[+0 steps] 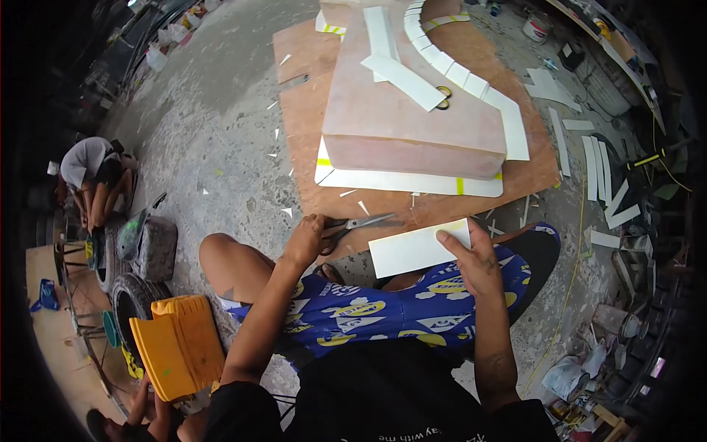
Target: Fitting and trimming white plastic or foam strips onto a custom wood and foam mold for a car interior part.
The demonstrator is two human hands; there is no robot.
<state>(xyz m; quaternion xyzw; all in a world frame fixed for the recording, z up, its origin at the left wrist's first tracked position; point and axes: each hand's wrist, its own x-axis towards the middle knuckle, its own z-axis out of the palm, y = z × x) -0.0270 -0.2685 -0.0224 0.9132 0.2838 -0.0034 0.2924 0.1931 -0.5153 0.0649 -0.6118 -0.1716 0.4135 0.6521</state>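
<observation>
My left hand (304,239) is closed round the handles of a pair of scissors (359,222), whose blades point right over the near edge of a brown plywood board (309,132). In my right hand (475,261) is a white rectangular strip (412,249), pinched at its right end with the thumb on top. The strip is held above my lap, just right of the scissors and apart from them. Beyond lies a large pinkish mould-like block (412,121) with white strips bordering its near edge and curved right side. Two loose white strips (405,79) cross on top.
A yellow-and-black roll of tape (443,98) rests on the block. Small white offcuts (286,211) dot the floor. More white strips (591,168) lie at right. An orange plastic piece (184,342) and tyres (138,313) stand at left, near a crouching person (92,173).
</observation>
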